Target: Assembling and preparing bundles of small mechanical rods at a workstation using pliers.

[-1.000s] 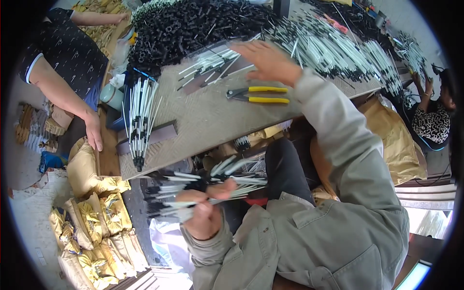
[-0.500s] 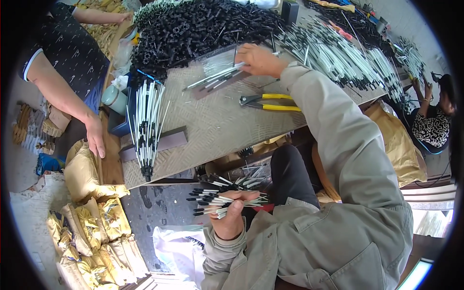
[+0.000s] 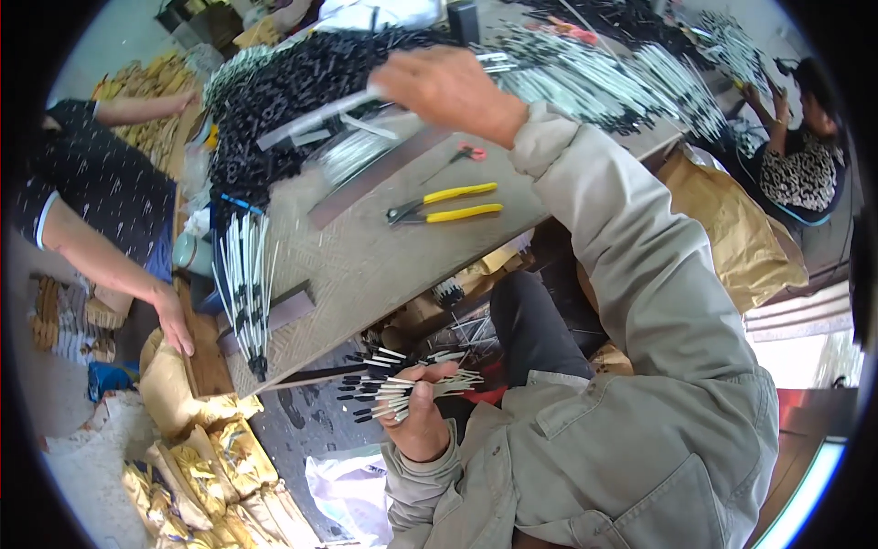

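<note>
- Gripping a bundle of black-tipped white rods (image 3: 395, 390), your left hand (image 3: 422, 428) has closed fingers, below the table edge.
- Your right hand (image 3: 448, 87) has lifted off the dark strip (image 3: 375, 178), now cleared of loose rods.
- Blurred pale length (image 3: 315, 119) meets right fingertips; grip cannot be told.
- White bag (image 3: 347, 489) on floor: contents indistinct.

From where I stand — no lettering readable | near left, white bag (image 3: 346, 489): dark marks (image 3: 375, 470) — too small to read
</note>
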Demonstrator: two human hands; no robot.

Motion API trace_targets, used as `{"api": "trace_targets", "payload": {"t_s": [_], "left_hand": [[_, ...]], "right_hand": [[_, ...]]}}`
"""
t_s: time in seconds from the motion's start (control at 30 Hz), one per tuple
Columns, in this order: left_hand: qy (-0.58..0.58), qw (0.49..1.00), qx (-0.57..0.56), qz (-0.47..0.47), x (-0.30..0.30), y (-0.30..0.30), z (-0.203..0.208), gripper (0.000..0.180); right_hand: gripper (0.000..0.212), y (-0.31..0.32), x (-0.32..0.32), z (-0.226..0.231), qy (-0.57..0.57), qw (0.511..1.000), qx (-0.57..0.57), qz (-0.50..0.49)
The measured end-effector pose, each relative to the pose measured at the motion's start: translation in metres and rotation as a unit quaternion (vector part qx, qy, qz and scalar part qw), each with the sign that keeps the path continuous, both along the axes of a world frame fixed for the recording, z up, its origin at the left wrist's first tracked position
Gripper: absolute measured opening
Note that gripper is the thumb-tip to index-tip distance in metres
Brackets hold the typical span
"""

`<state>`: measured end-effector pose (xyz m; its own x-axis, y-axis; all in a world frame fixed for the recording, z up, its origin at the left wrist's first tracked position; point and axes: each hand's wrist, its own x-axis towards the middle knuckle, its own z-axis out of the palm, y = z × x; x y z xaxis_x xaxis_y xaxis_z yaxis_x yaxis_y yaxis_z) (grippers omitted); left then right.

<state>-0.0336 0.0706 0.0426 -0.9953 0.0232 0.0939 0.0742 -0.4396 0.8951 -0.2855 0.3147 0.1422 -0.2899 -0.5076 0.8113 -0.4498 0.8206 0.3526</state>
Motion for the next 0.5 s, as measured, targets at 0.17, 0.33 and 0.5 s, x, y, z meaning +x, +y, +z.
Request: {"api": "trace_targets", "payload": {"t_s": [0.17, 0.33, 0.5], "left_hand": [[-0.028, 0.999, 0.025, -0.026, 0.005, 0.016, 0.011, 0.028], [-0.021, 1.000, 0.008, -0.010, 0.007, 0.022, 0.015, 0.026], [0.059, 0.992, -0.109, -0.014, 0.001, 0.022, 0.015, 0.028]], "right_hand": [[0.024, 0.090, 0.023, 0.024, -0.002, 0.965, -0.229, -0.125], [0.019, 0.169, 0.076, 0.023, -0.016, 0.885, -0.443, -0.145], [0.031, 0.205, 0.063, -0.008, -0.037, 0.878, -0.369, -0.302]]}}
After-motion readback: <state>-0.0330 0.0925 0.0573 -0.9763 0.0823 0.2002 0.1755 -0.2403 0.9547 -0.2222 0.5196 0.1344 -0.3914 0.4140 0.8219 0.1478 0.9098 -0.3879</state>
